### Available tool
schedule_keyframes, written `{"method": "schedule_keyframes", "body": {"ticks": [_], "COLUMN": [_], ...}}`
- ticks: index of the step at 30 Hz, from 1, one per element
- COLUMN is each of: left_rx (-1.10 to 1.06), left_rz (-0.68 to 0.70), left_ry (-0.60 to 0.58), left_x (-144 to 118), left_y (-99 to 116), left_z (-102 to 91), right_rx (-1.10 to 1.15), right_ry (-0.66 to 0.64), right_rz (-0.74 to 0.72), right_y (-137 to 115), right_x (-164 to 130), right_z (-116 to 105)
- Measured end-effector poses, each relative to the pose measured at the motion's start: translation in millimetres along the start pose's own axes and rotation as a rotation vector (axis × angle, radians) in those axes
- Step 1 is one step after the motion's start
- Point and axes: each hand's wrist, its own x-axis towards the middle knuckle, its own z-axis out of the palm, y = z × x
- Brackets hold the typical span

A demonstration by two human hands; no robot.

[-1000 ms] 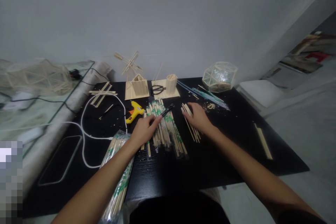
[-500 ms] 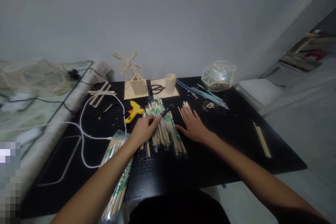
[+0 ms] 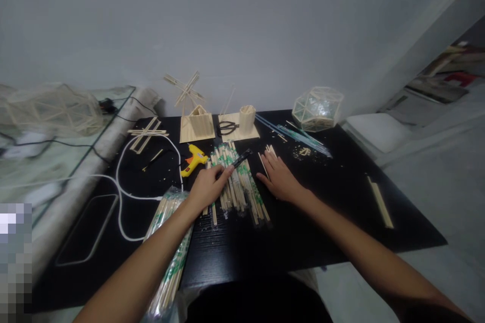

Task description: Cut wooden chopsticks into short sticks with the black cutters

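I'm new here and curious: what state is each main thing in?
Left hand: closed on a dark slim tool
Dark slim tool: held, above the wrapped sticks
Right hand: flat over loose sticks
Loose sticks: partly covered
Wrapped sticks: heaped in printed wrappers
Stick bag: filled, partly hidden
Glue gun: lying on its side
White cable: looped
Scissors: lying down; blades unclear
Round stick cup: upright
Faceted frame: assembled

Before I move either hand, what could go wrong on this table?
Your right hand lies over loose wooden sticks; sliding it might scatter them.
Your left hand holds a slim black tool over plastic-wrapped chopsticks; dragging it could snag the wrappers.
The white cable runs close to your left forearm; a leftward sweep might catch it.
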Motion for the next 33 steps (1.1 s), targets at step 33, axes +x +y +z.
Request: {"method": "schedule_keyframes", "body": {"ticks": [33], "left_rx": [-0.435], "left_rz": [-0.124], "left_ry": [0.156], "left_x": [6.6], "left_y": [-19.5], "left_z": [8.3], "right_rx": [0.272], "right_ry": [0.207], "right_rz": [-0.235], "right_y": [-33.2], "right_x": [-5.4], "right_z": [-11.7]}}
